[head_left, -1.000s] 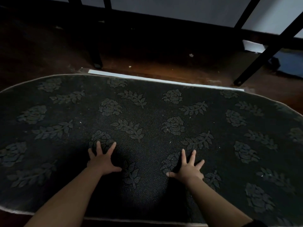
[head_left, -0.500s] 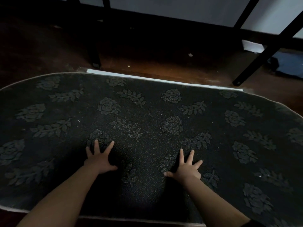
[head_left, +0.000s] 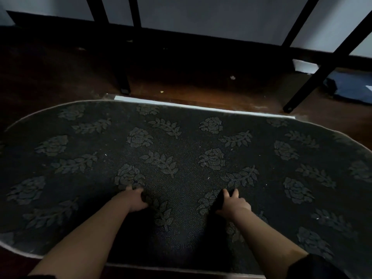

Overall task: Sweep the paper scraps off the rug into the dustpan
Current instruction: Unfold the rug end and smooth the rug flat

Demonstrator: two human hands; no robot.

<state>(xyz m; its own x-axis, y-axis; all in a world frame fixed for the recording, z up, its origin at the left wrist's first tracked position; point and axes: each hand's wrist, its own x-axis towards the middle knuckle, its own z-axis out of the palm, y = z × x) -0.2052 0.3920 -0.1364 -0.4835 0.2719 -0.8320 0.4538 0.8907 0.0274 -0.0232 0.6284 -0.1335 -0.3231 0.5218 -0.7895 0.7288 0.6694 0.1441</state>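
A dark oval rug (head_left: 181, 137) with a grey rose and leaf pattern lies on the brown floor and fills most of the head view. Tiny white paper scraps dot it, such as one fleck (head_left: 106, 155) on the left and another (head_left: 208, 177) near the middle. My left hand (head_left: 135, 200) and my right hand (head_left: 233, 204) sit on the near middle of the rug. The fingers of both are curled down into the pile and grip the fabric. No dustpan or brush is in view.
A white strip (head_left: 201, 107) runs along the rug's far edge. Black metal legs (head_left: 123, 81) and a slanted leg (head_left: 302, 91) stand on the floor behind it. Small scraps (head_left: 233, 77) lie on the floor. A blue object (head_left: 352, 89) sits at the far right.
Both hands lay flat on the rug with fingers spread; now their fingers have curled in and bunch the fabric. The hands stay in about the same place.
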